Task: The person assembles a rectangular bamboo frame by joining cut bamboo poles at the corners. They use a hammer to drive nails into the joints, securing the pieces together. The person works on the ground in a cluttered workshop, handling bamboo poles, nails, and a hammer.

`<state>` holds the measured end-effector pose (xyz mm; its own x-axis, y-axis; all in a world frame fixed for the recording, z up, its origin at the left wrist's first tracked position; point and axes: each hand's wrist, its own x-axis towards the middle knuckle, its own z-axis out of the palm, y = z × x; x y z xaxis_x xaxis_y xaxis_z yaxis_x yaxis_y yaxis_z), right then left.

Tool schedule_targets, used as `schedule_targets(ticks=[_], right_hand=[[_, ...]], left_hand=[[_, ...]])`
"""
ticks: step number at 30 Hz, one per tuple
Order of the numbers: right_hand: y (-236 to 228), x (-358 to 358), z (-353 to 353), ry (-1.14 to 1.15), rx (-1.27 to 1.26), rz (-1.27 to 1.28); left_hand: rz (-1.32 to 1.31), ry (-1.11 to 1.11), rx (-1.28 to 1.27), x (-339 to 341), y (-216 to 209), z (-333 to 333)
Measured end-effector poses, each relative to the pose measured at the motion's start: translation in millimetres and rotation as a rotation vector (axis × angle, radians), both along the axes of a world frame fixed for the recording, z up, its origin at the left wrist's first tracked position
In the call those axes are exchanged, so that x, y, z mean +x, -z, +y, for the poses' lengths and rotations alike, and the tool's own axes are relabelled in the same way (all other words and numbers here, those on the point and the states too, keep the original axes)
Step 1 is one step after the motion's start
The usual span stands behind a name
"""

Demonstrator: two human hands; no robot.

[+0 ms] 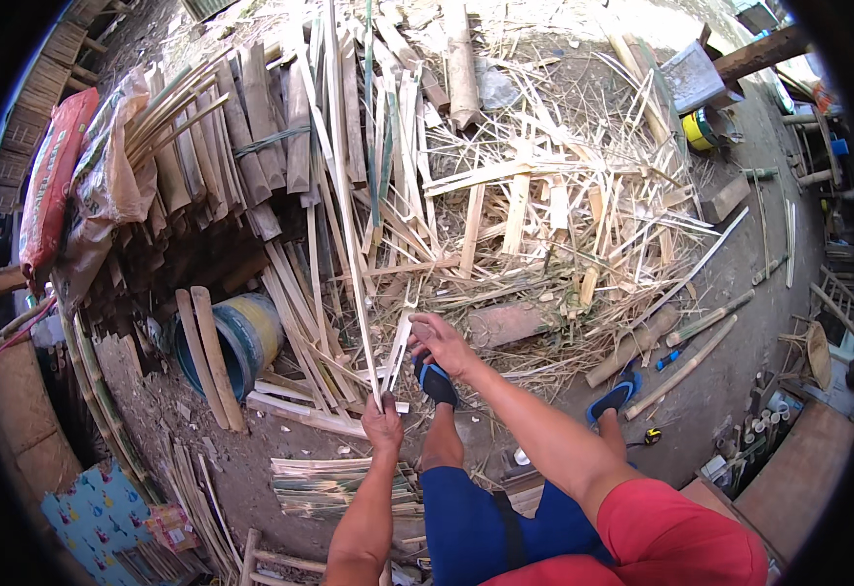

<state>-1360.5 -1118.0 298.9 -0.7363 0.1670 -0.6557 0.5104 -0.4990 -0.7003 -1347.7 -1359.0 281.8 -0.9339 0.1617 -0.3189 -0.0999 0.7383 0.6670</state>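
My left hand (382, 424) is closed around the lower end of a long, thin bamboo strip (351, 234). From my fist the strip rises up and slightly left, past the top of the view. To its right, my right hand (443, 346) has its fingers stretched toward the strip, with nothing plainly held. Just beside those fingertips is a pale, narrow bamboo piece (400, 337); whether they touch it I cannot tell. Around my feet lies a heap of bamboo shavings and split pieces (544, 210).
Split bamboo slats (261, 117) are stacked at the upper left, beside a red sack (56, 176). A blue-green bucket (236, 342) lies tipped below them. Bamboo poles (686, 366) and a yellow tape measure (653, 436) lie to the right. Cut strips (334, 486) form a pile nearby.
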Motion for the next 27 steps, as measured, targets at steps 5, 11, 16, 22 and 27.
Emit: schedule_targets(ticks=[5,11,16,22,27], right_hand=[[-61.3,93.5,70.5,0.459,0.164,0.282],[-64.9,280.5,185.6,1.018,0.246,-0.083],[-33.7,477.6,274.7,1.011,0.338,-0.179],[46.0,721.6,286.4,1.258,0.166,-0.481],[156.8,893.5,246.8,1.462,0.039,-1.001]], left_hand=[[-0.029,0.611,-0.003,26.6,-31.0,38.1],[-0.129,1.090,-0.107,90.4,-74.0,216.2],[-0.114,1.256,-0.047,251.5,-55.0,378.0],[-0.222,1.315,-0.120,418.7,30.4,508.0],[0.209,1.590,-0.059,521.7,81.6,584.2]])
